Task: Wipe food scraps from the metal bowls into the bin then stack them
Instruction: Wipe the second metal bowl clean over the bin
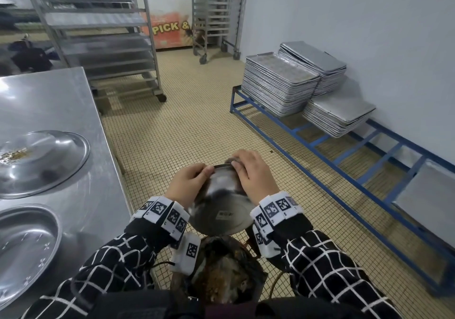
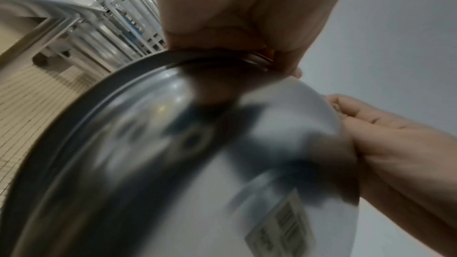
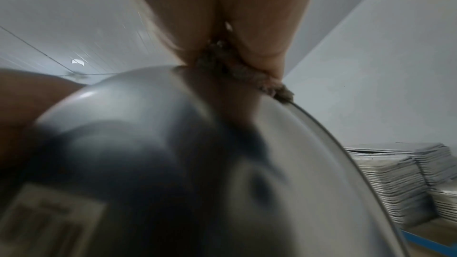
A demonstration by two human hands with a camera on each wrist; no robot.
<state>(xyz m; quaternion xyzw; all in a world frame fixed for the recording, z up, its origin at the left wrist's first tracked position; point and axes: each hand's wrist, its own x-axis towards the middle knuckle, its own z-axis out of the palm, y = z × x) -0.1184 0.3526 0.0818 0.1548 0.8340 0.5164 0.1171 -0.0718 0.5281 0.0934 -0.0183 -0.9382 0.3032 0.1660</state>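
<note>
The person holds 1 metal bowl (image 1: 222,210) tilted on edge directly above the bin (image 1: 219,276), with its outer base and a pale barcode label (image 1: 226,215) facing the head camera and its opening facing away. The left hand (image 1: 188,185) grips the bowl's left rim, thumb curled over the edge and fingers hidden behind the wall. The right hand (image 1: 253,174) is curled over the upper right rim; the right wrist view shows its fingers (image 3: 259,32) pinching a clump of brown, fibrous material (image 3: 237,73) against the rim, and what that material is cannot be told. The bin is lined with a dark bag and contains brown food scraps (image 1: 221,281). To the left of the bin stands a steel table (image 1: 54,101) carrying 2 more metal bowls: the far bowl (image 1: 39,163) holds a patch of yellowish crumbs (image 1: 13,154), and the near bowl (image 1: 24,249) lies closer to the person. To the right of the bin, against the wall, a blue metal rack (image 1: 320,156) supports 3 stacks of baking trays (image 1: 278,87). Beyond the bin, 2 wheeled tray trolleys (image 1: 103,35) stand on the tiled floor (image 1: 197,121). Both forearms wear checked sleeves (image 1: 327,269) and marker-printed wristbands (image 1: 273,210).
</note>
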